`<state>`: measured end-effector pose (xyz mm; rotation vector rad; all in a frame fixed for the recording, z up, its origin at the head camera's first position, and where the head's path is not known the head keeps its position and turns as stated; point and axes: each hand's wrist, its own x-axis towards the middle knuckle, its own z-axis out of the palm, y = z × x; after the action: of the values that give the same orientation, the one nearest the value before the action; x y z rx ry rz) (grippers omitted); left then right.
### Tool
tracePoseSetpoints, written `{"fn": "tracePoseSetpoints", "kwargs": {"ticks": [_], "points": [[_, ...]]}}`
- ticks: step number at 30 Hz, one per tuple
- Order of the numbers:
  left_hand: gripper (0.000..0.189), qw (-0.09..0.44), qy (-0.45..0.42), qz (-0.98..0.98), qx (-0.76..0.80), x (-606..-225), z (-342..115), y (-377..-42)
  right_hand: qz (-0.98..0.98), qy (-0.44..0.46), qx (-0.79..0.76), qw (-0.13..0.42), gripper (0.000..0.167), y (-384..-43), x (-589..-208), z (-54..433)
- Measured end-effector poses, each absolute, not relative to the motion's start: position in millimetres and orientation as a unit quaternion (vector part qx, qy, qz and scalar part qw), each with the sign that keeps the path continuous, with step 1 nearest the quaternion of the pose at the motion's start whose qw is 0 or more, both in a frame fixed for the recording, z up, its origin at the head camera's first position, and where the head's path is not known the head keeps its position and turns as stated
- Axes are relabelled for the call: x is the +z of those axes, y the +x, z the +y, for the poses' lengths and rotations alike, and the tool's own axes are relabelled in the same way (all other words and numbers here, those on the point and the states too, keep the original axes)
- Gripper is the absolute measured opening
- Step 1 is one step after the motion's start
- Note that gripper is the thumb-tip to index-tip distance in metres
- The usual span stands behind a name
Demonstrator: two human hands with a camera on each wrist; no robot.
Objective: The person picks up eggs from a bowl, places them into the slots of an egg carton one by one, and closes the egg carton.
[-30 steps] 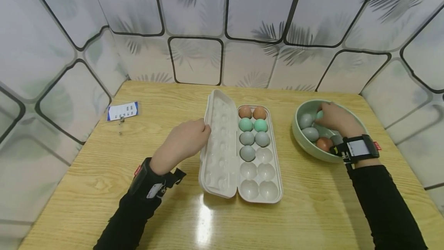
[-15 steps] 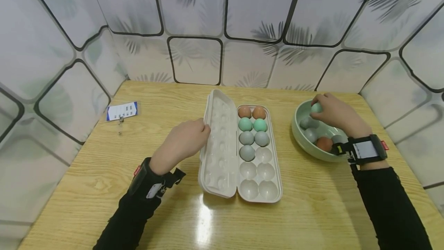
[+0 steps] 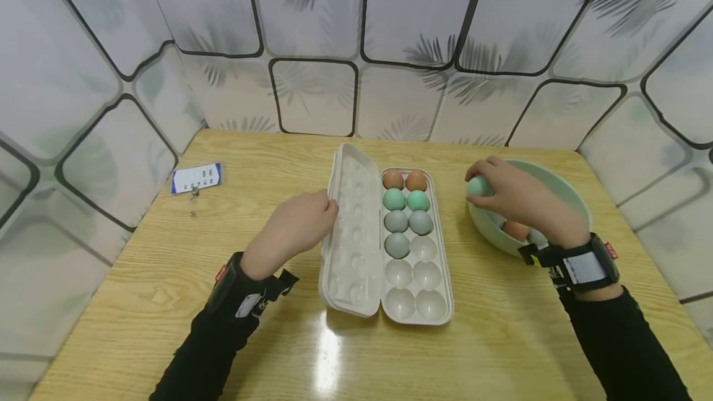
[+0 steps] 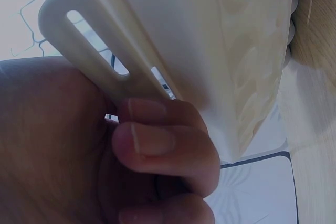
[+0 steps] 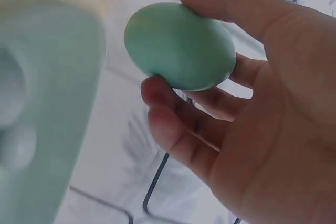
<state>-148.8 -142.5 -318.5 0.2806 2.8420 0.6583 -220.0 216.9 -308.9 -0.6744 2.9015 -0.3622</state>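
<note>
My left hand (image 3: 298,223) pinches the edge of the raised lid (image 3: 353,240) of an egg carton (image 3: 445,289); the left wrist view shows curled fingers at the lid's slotted flap (image 4: 86,30). The carton holds brown, green and grey eggs in its far cups, while its nearer cups are bare. Over the left rim of a pale green bowl (image 3: 562,194), my right hand (image 3: 523,197) holds a green egg (image 5: 178,45) between thumb and fingertips. A brown egg (image 3: 515,229) and a grey egg show in the bowl below the hand, which hides part of the inside.
A white and blue card badge (image 3: 197,178) with a metal clip lies at the table's far left. Patterned panels (image 3: 317,98) enclose the wooden table (image 3: 267,351) at the back and sides. Between carton and bowl runs a strip of bare wood.
My right hand has lifted the green egg from among the others in the bowl and carried it left to the rim. The left hand and carton have stayed put.
</note>
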Motion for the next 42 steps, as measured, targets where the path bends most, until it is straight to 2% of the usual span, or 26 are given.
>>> {"fn": "tracePoseSetpoints", "kwargs": {"ticks": [10, 15, 21, 27, 42], "points": [[0.038, 0.102, 0.099, 0.964, 0.225, -317.7, -142.2, -148.6, 0.938, -0.308, -0.137, 0.082, 0.029, -186.3, -334.4, 172.2], [0.037, 0.100, 0.097, 0.964, 0.225, -317.5, -142.7, -148.0, 0.922, -0.358, -0.134, 0.070, 0.028, -179.9, -348.5, 159.8], [0.037, 0.098, 0.096, 0.966, 0.219, -316.4, -143.1, -148.7, 0.921, -0.360, -0.121, 0.083, 0.025, -179.1, -364.4, 150.9], [0.038, 0.100, 0.102, 0.966, 0.214, -318.0, -143.3, -148.9, 0.918, -0.378, -0.096, 0.070, 0.025, -175.1, -375.1, 148.8], [0.037, 0.098, 0.097, 0.967, 0.214, -319.1, -142.7, -147.4, 0.918, -0.370, -0.114, 0.081, 0.025, -171.2, -374.7, 152.9]]}}
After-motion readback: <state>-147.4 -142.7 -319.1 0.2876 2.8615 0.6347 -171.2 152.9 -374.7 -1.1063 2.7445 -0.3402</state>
